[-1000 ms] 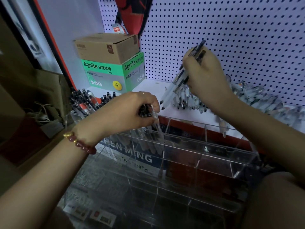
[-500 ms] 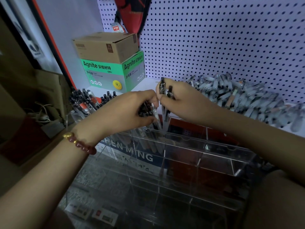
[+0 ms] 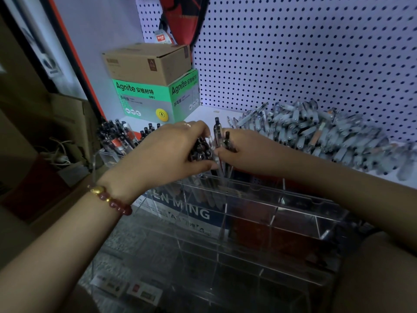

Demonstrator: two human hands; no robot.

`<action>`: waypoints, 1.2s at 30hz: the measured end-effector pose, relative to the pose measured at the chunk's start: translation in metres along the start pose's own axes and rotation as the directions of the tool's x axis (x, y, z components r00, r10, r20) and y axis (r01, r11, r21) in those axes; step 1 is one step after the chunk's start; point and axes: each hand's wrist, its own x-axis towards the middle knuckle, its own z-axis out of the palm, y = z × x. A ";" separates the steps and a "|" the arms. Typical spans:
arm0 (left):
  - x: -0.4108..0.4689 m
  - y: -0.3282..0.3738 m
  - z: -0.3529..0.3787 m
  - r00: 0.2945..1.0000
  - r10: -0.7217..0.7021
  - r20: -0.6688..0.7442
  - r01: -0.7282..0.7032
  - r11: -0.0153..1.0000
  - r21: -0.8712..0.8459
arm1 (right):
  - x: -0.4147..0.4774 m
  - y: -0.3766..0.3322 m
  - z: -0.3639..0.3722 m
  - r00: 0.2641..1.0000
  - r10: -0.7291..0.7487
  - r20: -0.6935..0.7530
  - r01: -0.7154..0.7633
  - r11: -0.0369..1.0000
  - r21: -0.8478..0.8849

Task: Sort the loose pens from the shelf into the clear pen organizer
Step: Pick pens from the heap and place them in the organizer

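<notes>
Head view: left grip (image 3: 167, 152) is clasping pen bundle (image 3: 200, 150) upright over organizer (image 3: 293, 197), back-left slot; right grip (image 3: 246, 152), just beside it, is pinching two pens (image 3: 217, 134), long axes approx. vertical, tips down toward same slot. Loose pens (image 3: 316, 129) are lying on shelf (image 3: 203, 114), nearer right grip.

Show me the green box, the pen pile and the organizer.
Green box (image 3: 144, 102), head view, its front face.
Pen pile (image 3: 316, 129), head view, middle of the heap.
Organizer (image 3: 300, 201), head view, top of a clear wall.
</notes>
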 end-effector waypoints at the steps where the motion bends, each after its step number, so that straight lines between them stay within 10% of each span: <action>1: 0.000 0.001 0.003 0.999 0.034 -0.023 -0.033 0.997 0.068 | 0.000 -0.001 -0.001 1.000 -0.004 0.020 0.005 1.000 -0.022; 11: 0.009 0.006 0.007 0.997 0.076 -0.011 -0.073 0.987 0.143 | -0.001 0.008 -0.009 0.998 -0.047 0.050 0.044 0.996 0.075; 24: 0.014 0.006 0.006 0.990 0.102 -0.097 -0.096 0.993 0.063 | -0.012 0.006 0.001 0.966 0.026 -0.256 0.018 0.985 0.169; 36: 0.008 -0.001 0.002 0.997 0.044 -0.063 -0.044 0.999 0.014 | -0.011 0.001 -0.007 0.984 0.022 0.178 -0.022 1.000 -0.003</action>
